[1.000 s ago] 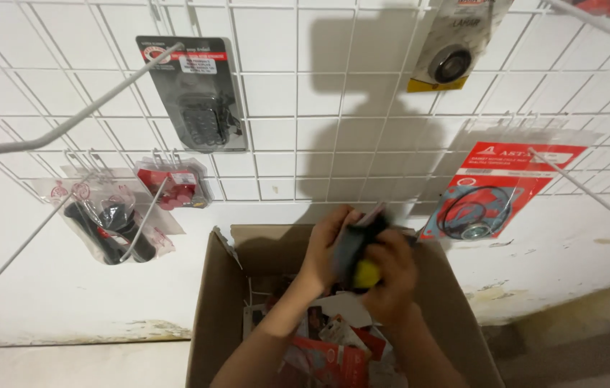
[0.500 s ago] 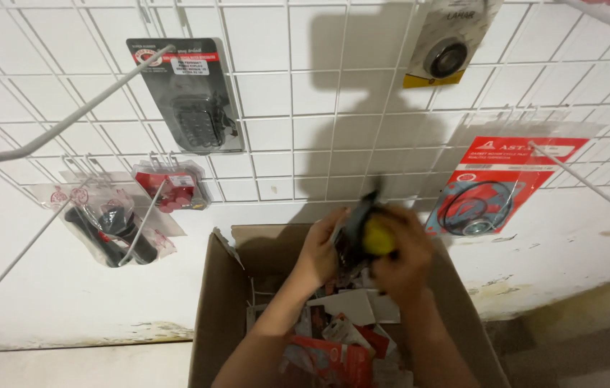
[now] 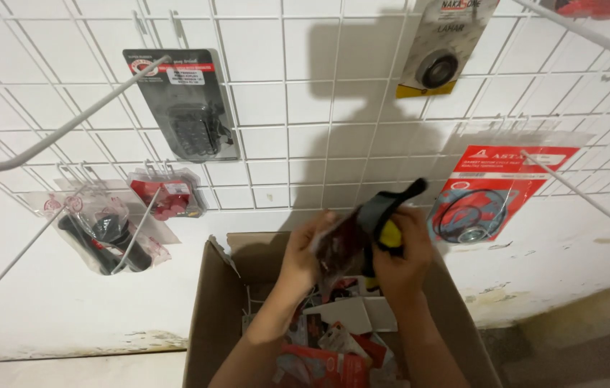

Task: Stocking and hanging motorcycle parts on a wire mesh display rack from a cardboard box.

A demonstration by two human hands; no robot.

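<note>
Above cardboard box [image 3: 208, 309], both hands [image 3: 362, 251] grip a packet [image 3: 362, 233]; wire grid [image 3: 305, 108] close behind.

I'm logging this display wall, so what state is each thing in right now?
Cardboard box: open, flaps up, filled with packets.
Dark packet: lifted above the box, gripped by both hands.
Left hand: closed on the packet's left side.
Right hand: closed on its right side.
Black blister pack: hanging on the grid.
Red gasket packet: hanging.
Long wire hooks: bare.
</note>
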